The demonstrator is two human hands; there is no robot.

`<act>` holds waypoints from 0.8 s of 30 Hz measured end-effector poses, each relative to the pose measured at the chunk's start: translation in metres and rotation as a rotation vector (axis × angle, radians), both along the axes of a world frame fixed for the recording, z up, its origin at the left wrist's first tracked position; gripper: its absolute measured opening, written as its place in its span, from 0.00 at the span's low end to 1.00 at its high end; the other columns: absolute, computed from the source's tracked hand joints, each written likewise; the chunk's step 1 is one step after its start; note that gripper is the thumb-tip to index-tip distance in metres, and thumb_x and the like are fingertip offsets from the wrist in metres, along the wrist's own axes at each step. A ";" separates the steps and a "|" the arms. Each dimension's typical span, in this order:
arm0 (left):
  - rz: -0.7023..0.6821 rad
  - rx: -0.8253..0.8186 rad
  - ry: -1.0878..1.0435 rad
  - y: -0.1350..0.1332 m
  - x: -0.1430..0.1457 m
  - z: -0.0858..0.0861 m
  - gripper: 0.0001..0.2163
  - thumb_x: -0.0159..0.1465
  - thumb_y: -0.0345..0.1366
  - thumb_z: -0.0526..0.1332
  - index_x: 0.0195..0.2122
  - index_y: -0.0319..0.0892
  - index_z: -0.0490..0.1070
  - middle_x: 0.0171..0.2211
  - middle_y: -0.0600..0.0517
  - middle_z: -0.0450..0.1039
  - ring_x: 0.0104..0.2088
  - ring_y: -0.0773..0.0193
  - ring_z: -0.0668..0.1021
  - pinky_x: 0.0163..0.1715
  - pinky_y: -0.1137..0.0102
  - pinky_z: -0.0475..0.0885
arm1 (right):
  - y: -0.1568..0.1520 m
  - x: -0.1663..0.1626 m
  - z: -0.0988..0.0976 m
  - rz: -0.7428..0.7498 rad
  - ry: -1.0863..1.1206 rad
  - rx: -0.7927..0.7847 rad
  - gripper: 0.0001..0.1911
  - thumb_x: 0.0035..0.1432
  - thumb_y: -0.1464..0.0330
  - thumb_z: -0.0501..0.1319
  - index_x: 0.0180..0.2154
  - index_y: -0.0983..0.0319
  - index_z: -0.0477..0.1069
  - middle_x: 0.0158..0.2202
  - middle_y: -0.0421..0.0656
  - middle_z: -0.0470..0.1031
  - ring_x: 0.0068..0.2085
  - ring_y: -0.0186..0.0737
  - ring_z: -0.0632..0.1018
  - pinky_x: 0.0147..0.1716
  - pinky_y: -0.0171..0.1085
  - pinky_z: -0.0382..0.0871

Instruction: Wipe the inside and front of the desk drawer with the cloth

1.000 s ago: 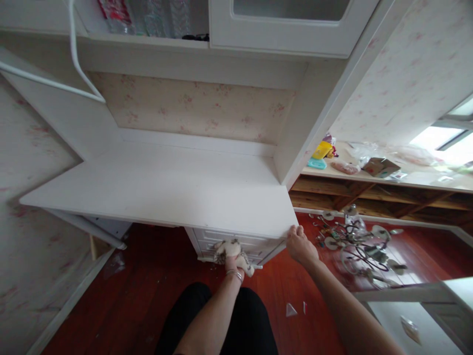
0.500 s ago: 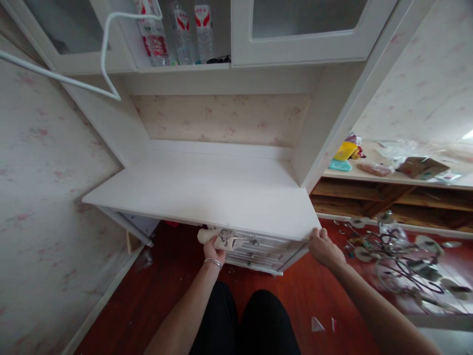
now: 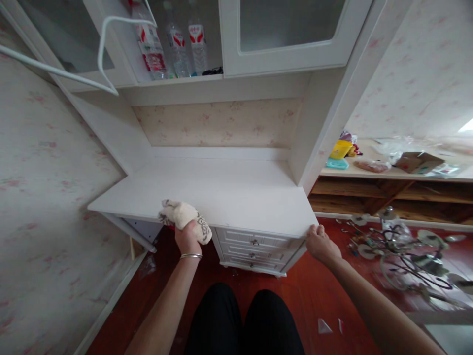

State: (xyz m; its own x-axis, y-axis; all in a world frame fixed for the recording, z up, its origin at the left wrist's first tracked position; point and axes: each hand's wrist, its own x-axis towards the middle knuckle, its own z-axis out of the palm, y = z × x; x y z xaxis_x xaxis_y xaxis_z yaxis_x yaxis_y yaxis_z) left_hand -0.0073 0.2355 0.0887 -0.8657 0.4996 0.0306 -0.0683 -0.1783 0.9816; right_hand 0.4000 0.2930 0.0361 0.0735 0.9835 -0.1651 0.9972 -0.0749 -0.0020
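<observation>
A white desk [image 3: 229, 190] stands over its drawers [image 3: 254, 246], its front right corner gripped by the right hand [image 3: 322, 245], while the left hand [image 3: 187, 235] clutches a cream cloth [image 3: 184, 218] at the front edge.

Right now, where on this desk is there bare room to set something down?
The desktop is bare between the cloth in the left hand and the right hand at its corner. Crowded: the side ledge, and the floor round the chandelier.
</observation>
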 end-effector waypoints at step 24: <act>-0.881 -0.492 1.481 0.092 0.009 -0.041 0.25 0.61 0.43 0.55 0.61 0.55 0.55 0.66 0.52 0.47 0.64 0.52 0.54 0.60 0.50 0.44 | 0.004 -0.001 0.014 0.001 -0.029 -0.072 0.29 0.60 0.75 0.40 0.62 0.78 0.47 0.62 0.70 0.48 0.55 0.55 0.68 0.50 0.49 0.61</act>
